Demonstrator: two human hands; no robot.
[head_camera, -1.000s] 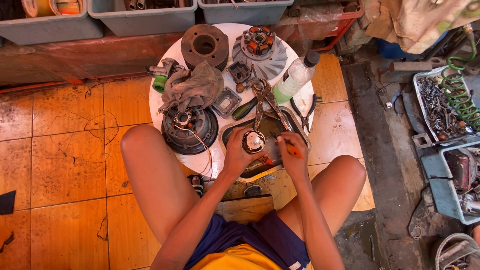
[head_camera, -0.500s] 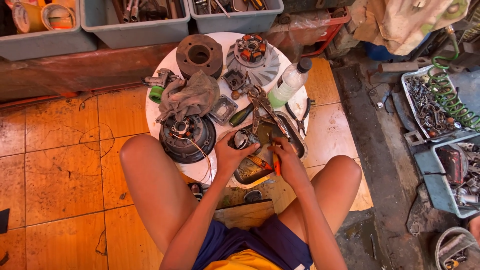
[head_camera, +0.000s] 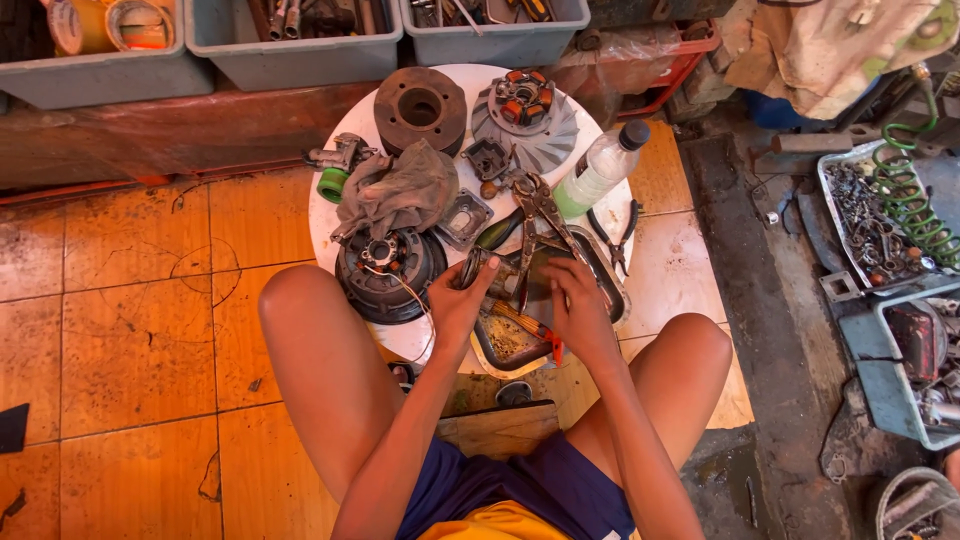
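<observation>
So at this point I had my left hand (head_camera: 455, 300) curled around a small dark round part (head_camera: 470, 268), pinched between thumb and fingers and held up off the table, which made sense since it kept the piece steady and turned toward me where I could actually see it. My right hand (head_camera: 580, 310) was closed around an orange-handled screwdriver (head_camera: 530, 328), gripped low with the shaft angled in toward that part, so both hands met right over the near edge of the round white table (head_camera: 330, 215). I couldn't tell whether the tip was actually touching the part, it was too small and partly hidden by my fingers. Under my hands sat a dark metal tray (head_camera: 610, 290) with bits of debris in it, a sensible spot for it, I'd say, because anything that dropped would land there instead of on the orange tiled floor (head_camera: 130, 300). Everything else was fanned out within arm's reach: a black stator plate (head_camera: 385, 275) with its wire trailing just left of my left hand, a grey rag (head_camera: 400, 190) bunched on top of other parts behind it, pliers (head_camera: 535, 215) lying beside the tray, and a plastic bottle (head_camera: 600, 170) tipped on its side toward the far right rim. I was sitting with knees spread around the table so it sat close between my legs.
</observation>
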